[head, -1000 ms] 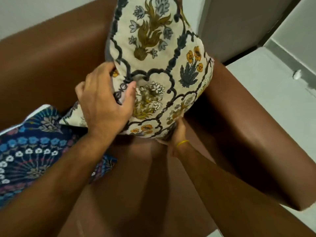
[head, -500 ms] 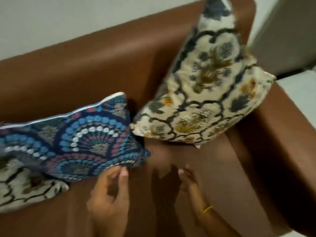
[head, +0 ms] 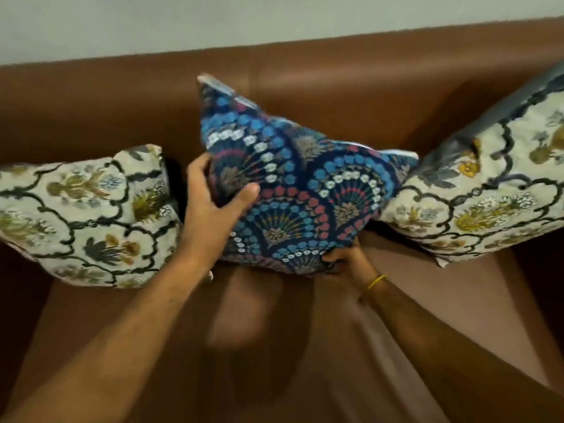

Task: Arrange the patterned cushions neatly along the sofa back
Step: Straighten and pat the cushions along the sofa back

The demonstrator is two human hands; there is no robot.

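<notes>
A dark blue cushion with a fan pattern stands tilted in the middle of the brown sofa back. My left hand grips its left edge, thumb across the front. My right hand, with a yellow band at the wrist, holds its lower right corner from beneath. A cream floral cushion lies on the seat at the left. Another cream floral cushion leans against the sofa back at the right, touching the blue one.
The brown leather seat stretches in front of the cushions, under my forearms. A pale wall rises behind the sofa. The right arm of the sofa sits at the far right edge, mostly out of view.
Both hands let go of the cream cushion at the right, moved left and took hold of the blue cushion, raising it from lying flat to standing. My view shifted left.
</notes>
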